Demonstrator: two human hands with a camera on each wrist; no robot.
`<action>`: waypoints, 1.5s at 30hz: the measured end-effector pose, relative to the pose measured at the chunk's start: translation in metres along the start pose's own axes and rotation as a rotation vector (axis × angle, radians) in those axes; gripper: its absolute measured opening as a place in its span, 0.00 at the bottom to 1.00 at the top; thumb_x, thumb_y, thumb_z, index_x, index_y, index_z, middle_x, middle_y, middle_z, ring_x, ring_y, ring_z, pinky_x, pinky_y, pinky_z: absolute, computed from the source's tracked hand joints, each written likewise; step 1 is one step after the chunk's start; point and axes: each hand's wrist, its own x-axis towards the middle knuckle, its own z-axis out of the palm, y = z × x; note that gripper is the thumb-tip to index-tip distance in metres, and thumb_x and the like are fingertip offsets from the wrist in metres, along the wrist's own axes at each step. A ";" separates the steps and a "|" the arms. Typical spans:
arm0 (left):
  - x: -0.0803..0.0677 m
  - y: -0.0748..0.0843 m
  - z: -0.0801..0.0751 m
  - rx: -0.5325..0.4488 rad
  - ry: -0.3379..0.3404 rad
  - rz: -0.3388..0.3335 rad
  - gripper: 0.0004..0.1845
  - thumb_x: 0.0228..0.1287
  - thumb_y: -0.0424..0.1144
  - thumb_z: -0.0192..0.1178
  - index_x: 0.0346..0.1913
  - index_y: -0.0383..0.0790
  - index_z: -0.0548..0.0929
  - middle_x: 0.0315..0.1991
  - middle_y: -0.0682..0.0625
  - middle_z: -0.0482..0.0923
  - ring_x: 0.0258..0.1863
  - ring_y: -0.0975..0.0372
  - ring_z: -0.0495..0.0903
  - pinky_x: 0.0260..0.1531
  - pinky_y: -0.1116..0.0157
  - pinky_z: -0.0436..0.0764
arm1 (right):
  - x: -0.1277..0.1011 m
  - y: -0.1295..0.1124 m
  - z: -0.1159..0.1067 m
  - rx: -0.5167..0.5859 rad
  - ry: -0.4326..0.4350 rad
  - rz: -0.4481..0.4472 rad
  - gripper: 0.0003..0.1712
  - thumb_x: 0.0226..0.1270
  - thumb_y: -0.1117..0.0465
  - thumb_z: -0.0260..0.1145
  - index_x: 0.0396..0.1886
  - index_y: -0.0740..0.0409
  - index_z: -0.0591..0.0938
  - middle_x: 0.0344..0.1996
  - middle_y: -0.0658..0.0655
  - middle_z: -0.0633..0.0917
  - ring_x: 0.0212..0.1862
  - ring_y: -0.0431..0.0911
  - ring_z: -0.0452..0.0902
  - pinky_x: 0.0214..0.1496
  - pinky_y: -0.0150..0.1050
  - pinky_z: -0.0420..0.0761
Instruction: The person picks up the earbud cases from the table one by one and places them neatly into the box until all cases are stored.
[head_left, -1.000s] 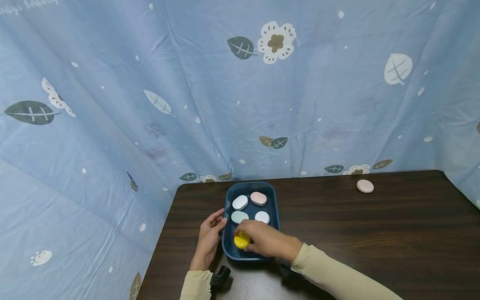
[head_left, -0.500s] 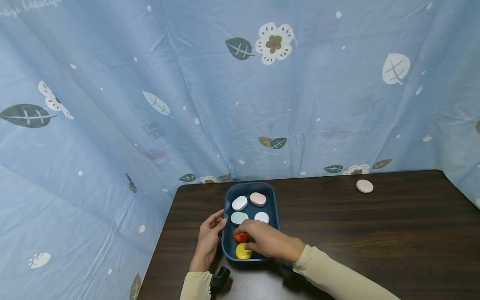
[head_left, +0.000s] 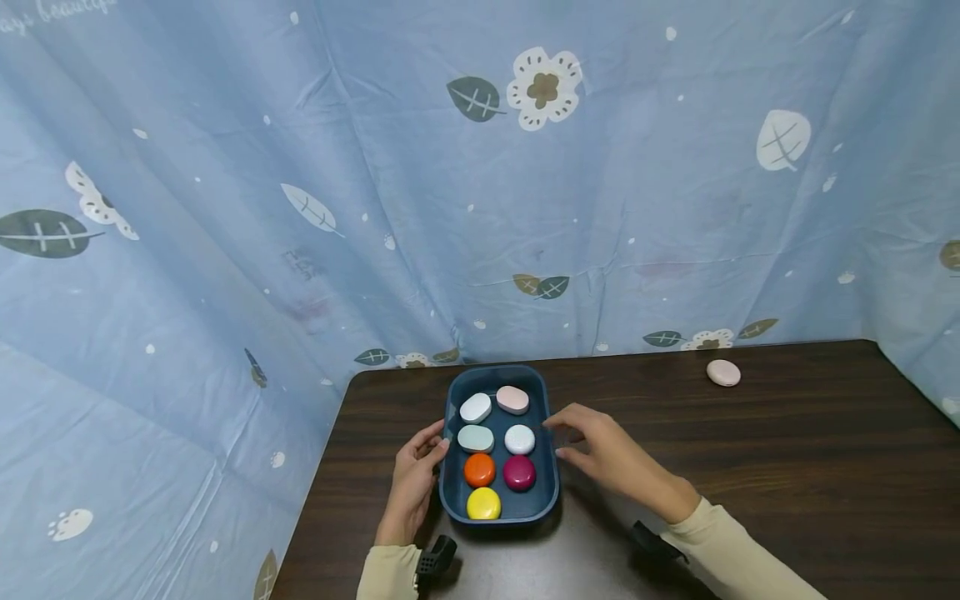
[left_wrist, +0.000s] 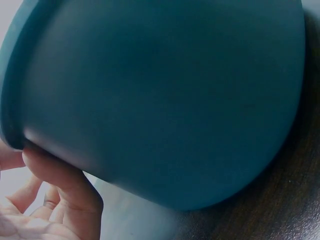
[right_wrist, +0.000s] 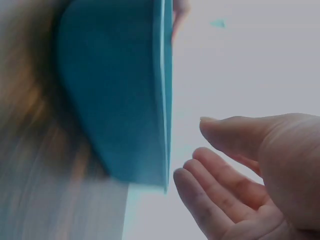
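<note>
Your left hand rests against the left wall of the dark blue tray, fingers lightly curled on its rim and outer side. Your right hand hovers just beside the tray's right wall, fingers loosely spread and holding nothing; the right wrist view shows a gap between them and the rim. The tray sits on the dark desk near its left rear corner. Inside lie seven pieces in two columns: white, pink, pale green, white, orange, magenta and yellow. A further pink piece lies well apart at the desk's far right.
</note>
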 end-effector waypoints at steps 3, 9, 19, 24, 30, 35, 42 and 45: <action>0.000 -0.001 -0.002 0.002 0.004 -0.003 0.22 0.81 0.35 0.57 0.72 0.34 0.77 0.49 0.46 0.74 0.51 0.51 0.72 0.42 0.60 0.70 | -0.013 0.015 -0.016 -0.043 0.102 0.000 0.22 0.62 0.76 0.76 0.56 0.64 0.85 0.50 0.61 0.87 0.49 0.56 0.87 0.48 0.47 0.88; 0.000 -0.001 -0.004 0.002 0.001 0.002 0.22 0.81 0.35 0.57 0.72 0.34 0.77 0.50 0.45 0.74 0.51 0.51 0.71 0.43 0.60 0.69 | -0.039 0.047 -0.044 -0.200 0.222 0.080 0.24 0.59 0.75 0.77 0.56 0.65 0.85 0.50 0.60 0.87 0.48 0.57 0.87 0.46 0.51 0.86; 0.002 -0.002 -0.004 0.006 0.013 -0.008 0.22 0.81 0.36 0.57 0.72 0.34 0.77 0.50 0.45 0.74 0.51 0.51 0.71 0.43 0.59 0.69 | -0.067 0.094 -0.080 -0.283 0.357 0.219 0.25 0.60 0.75 0.77 0.58 0.69 0.83 0.51 0.70 0.85 0.50 0.66 0.83 0.43 0.59 0.83; 0.004 -0.002 -0.003 -0.003 0.010 -0.007 0.22 0.81 0.36 0.58 0.72 0.34 0.77 0.50 0.45 0.75 0.50 0.51 0.72 0.42 0.61 0.70 | -0.074 0.116 -0.095 -0.322 0.430 0.256 0.25 0.59 0.77 0.77 0.57 0.72 0.82 0.50 0.74 0.84 0.48 0.69 0.83 0.38 0.52 0.84; 0.003 -0.002 -0.002 -0.005 0.004 0.000 0.22 0.81 0.36 0.58 0.71 0.34 0.77 0.50 0.46 0.75 0.49 0.52 0.71 0.41 0.61 0.70 | -0.078 0.133 -0.107 -0.339 0.480 0.303 0.25 0.60 0.78 0.75 0.58 0.77 0.80 0.50 0.78 0.80 0.42 0.71 0.83 0.37 0.59 0.84; 0.002 -0.002 -0.002 -0.006 0.002 0.004 0.22 0.81 0.36 0.58 0.71 0.34 0.78 0.50 0.46 0.75 0.49 0.52 0.71 0.42 0.61 0.69 | -0.078 0.144 -0.114 -0.354 0.504 0.351 0.27 0.61 0.77 0.74 0.59 0.80 0.78 0.51 0.81 0.77 0.44 0.73 0.80 0.40 0.67 0.79; 0.001 -0.001 -0.002 -0.009 0.008 -0.008 0.22 0.80 0.35 0.58 0.71 0.34 0.78 0.50 0.46 0.75 0.50 0.52 0.71 0.41 0.61 0.69 | -0.077 0.159 -0.124 -0.367 0.460 0.414 0.28 0.62 0.75 0.73 0.60 0.82 0.75 0.53 0.85 0.74 0.51 0.78 0.73 0.47 0.72 0.72; 0.001 -0.001 -0.001 -0.009 0.007 -0.008 0.22 0.80 0.35 0.58 0.71 0.34 0.78 0.50 0.46 0.75 0.49 0.52 0.71 0.41 0.62 0.69 | -0.077 0.166 -0.127 -0.367 0.422 0.435 0.29 0.64 0.74 0.72 0.61 0.84 0.74 0.55 0.87 0.72 0.54 0.80 0.71 0.51 0.74 0.70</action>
